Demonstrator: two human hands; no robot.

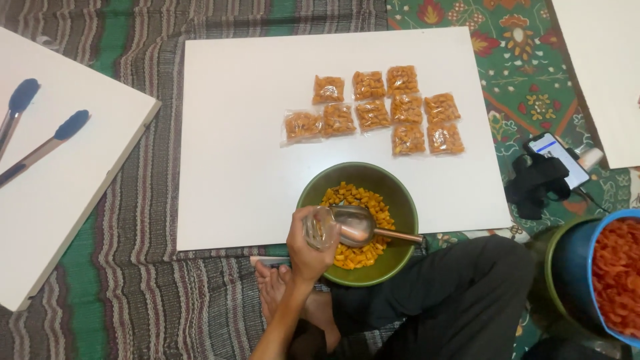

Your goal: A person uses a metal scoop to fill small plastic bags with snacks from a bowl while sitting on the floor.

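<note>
The left hand (308,243) grasps a small clear bag (321,229) over the green bowl (400,200) of orange snack pieces (360,200) at 6 o'clock on the white board (240,147), a metal scoop (357,225) touches the bag mouth, filled packets (377,110) lie at 12 o'clock, and the right hand is not visible.

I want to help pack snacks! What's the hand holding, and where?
The left hand grips a small clear bag by its open mouth, beside a metal scoop over the green bowl.

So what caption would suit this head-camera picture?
Left hand holds a clear bag at a metal scoop over a green bowl of orange snacks.
</note>
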